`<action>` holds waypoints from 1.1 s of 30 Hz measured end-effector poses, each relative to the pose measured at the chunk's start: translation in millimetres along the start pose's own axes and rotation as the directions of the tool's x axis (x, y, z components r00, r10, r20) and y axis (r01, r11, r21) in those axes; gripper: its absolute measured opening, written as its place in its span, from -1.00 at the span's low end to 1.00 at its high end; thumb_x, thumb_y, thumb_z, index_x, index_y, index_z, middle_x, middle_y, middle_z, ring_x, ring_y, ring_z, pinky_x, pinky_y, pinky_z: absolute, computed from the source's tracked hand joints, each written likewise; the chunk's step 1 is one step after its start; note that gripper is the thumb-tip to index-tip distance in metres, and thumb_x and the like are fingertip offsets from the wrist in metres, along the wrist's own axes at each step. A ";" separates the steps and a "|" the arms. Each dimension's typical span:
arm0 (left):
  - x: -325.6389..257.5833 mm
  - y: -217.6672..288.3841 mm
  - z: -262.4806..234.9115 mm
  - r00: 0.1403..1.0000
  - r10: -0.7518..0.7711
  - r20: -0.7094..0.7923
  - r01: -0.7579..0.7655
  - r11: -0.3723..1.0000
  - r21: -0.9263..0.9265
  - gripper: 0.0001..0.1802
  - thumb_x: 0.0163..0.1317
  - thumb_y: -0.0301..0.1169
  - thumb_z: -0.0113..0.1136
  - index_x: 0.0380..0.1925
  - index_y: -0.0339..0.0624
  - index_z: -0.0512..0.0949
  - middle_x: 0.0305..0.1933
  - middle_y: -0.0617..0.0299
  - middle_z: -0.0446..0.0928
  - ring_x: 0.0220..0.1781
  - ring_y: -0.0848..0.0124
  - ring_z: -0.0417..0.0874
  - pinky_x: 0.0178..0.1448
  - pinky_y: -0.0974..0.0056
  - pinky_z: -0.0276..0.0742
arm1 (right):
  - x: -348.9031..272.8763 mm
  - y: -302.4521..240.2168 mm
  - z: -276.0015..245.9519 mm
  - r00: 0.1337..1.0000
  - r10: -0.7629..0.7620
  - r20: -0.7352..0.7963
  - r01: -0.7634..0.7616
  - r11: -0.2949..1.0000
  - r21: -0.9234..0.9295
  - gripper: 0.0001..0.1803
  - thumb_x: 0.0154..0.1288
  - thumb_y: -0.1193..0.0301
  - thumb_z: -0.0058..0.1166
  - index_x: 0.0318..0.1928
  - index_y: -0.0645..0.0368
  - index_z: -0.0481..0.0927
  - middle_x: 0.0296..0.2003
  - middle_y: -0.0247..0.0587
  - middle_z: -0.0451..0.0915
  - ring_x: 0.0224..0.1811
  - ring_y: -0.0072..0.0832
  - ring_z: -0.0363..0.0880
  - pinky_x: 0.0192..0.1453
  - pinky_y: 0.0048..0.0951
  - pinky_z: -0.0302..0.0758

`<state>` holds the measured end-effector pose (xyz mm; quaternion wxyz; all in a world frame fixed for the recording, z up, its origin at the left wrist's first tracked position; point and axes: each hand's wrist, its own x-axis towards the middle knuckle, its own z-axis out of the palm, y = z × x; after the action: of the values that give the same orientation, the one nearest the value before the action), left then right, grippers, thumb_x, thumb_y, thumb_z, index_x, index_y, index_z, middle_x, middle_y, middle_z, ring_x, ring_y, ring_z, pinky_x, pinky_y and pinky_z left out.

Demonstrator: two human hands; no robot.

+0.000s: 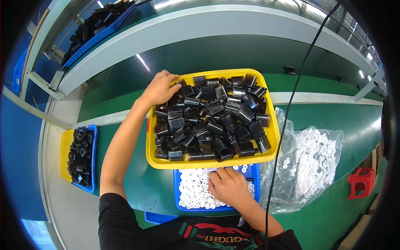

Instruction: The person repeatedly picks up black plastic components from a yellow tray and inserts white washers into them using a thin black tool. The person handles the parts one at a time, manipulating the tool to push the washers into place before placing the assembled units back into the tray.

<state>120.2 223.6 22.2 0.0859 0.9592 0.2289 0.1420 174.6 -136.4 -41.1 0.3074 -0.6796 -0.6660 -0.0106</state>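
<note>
A yellow tray full of several black plastic tube-shaped parts sits on the green table. My left hand reaches into its far left corner, fingers curled down onto the black parts; whether it grips one is hidden. Nearer to me, a blue tray holds many small white rings. My right hand rests on the white rings, fingers bent and pressed into them, with a small black piece just beside its fingertips.
A clear plastic bag of white rings lies right of the trays. A blue and yellow tray of black parts lies at the left. Another blue bin sits on the upper shelf. A black cable hangs across. A red stool stands at the right.
</note>
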 end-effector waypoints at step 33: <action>-132.9 121.4 -44.4 0.986 -0.162 -0.039 0.042 0.472 -0.881 -0.59 0.17 -0.61 0.34 0.01 -0.30 0.45 -0.03 0.18 0.50 0.02 0.44 0.59 0.02 0.36 0.63 | -5.3 -0.5 -0.6 1.000 0.008 0.012 -0.010 0.992 0.124 -0.81 -0.05 0.46 0.29 -0.38 0.11 0.55 -0.48 -0.27 0.40 -0.53 -0.36 0.55 -0.45 -0.35 0.50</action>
<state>43.1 59.5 61.0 0.5583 0.7550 0.1855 0.2894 173.8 -141.5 -42.7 0.3451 -0.6622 -0.6642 0.0362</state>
